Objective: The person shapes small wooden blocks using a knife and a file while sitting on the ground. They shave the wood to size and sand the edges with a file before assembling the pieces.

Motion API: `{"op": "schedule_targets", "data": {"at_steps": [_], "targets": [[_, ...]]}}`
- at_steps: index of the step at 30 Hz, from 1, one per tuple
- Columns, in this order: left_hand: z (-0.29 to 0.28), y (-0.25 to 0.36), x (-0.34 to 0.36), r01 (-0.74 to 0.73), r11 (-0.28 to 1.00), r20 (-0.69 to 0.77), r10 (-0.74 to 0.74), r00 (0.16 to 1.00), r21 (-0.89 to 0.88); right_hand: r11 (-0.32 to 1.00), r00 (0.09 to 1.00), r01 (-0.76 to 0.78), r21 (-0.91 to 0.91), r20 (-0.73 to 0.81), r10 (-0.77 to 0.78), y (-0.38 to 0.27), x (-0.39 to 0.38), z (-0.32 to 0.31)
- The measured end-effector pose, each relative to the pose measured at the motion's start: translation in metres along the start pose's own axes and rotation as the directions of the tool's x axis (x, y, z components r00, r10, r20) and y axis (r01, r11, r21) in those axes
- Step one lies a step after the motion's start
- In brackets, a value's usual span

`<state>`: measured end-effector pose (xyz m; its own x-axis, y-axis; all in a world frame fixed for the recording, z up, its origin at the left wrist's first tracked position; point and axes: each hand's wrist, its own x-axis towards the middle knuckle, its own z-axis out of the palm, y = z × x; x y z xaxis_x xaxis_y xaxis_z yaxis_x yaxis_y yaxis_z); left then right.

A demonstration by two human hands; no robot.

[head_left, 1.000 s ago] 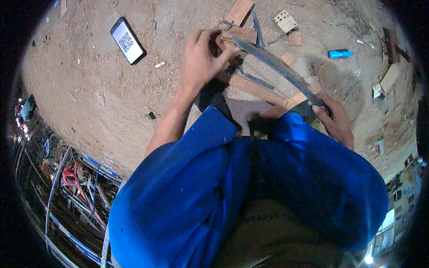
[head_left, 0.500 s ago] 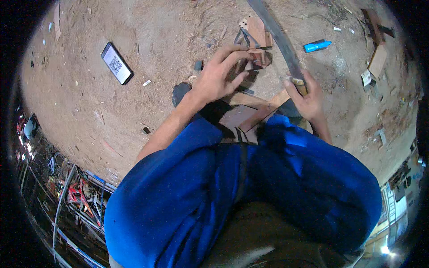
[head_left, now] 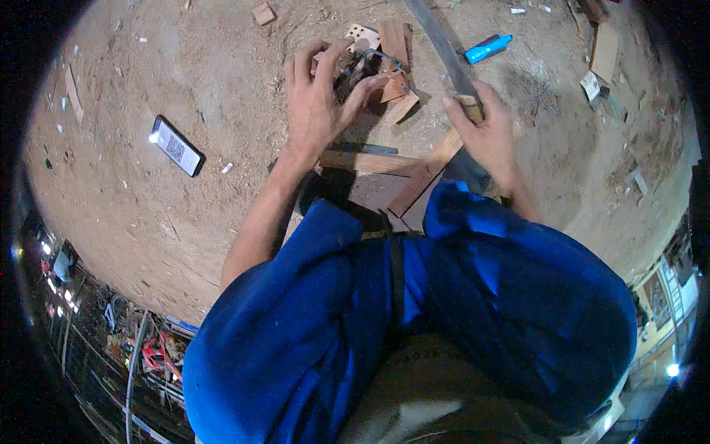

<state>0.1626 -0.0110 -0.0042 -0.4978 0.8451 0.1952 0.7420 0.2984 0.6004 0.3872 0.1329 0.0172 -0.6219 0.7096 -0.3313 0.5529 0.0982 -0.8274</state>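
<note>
My right hand [head_left: 484,122] is closed round the wooden handle [head_left: 470,108] of a long grey blade [head_left: 441,43], which points away from me. My left hand [head_left: 319,100] has its fingers spread and bent over a small heap of dark scraps and wood bits on the ground. Its thumb lies by a reddish wood block [head_left: 392,86], and I cannot tell whether they touch. Just beyond are a pale piece with holes [head_left: 362,35] and an upright brown wood piece [head_left: 394,43]. Joined wooden strips [head_left: 418,191] lie between my knees.
A blue marker-like object [head_left: 488,49] lies right of the blade. On the left is a phone [head_left: 179,146] with a lit screen. Wood offcuts [head_left: 605,52] lie far right, and a small wood block [head_left: 263,13] far ahead. Metal bars and clutter [head_left: 140,355] fill the lower left.
My left hand has moved forward and left off the small reddish blocks, its fingers spreading wider over the heap. My right hand keeps its hold on the blade's handle. The view has shifted somewhat.
</note>
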Motion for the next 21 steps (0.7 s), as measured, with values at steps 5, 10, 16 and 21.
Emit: {"op": "schedule_targets", "data": {"at_steps": [5, 10, 16, 21], "targets": [[0.008, -0.012, 0.013, -0.220, 0.968, 0.074, 0.212, 0.975, 0.123, 0.997, 0.996, -0.070, 0.041, -0.045, 0.072, -0.010, 0.002, 0.044], [0.004, 0.010, 0.012, 0.126, 0.941, 0.139, -0.086, 0.986, -0.313, 0.999, 0.999, -0.001, 0.036, -0.034, 0.002, -0.005, 0.012, 0.066], [-0.023, 0.024, 0.012, 0.606, 0.573, 0.381, -0.473, 0.794, -0.551, 0.991, 0.998, -0.058, 0.117, 0.024, 0.055, -0.009, 0.018, 0.062], [-0.031, 0.012, 0.019, 0.611, 0.701, 0.436, -0.450, 0.779, -0.368, 0.992, 0.992, 0.124, 0.035, -0.020, -0.124, 0.000, 0.022, 0.013]]}}
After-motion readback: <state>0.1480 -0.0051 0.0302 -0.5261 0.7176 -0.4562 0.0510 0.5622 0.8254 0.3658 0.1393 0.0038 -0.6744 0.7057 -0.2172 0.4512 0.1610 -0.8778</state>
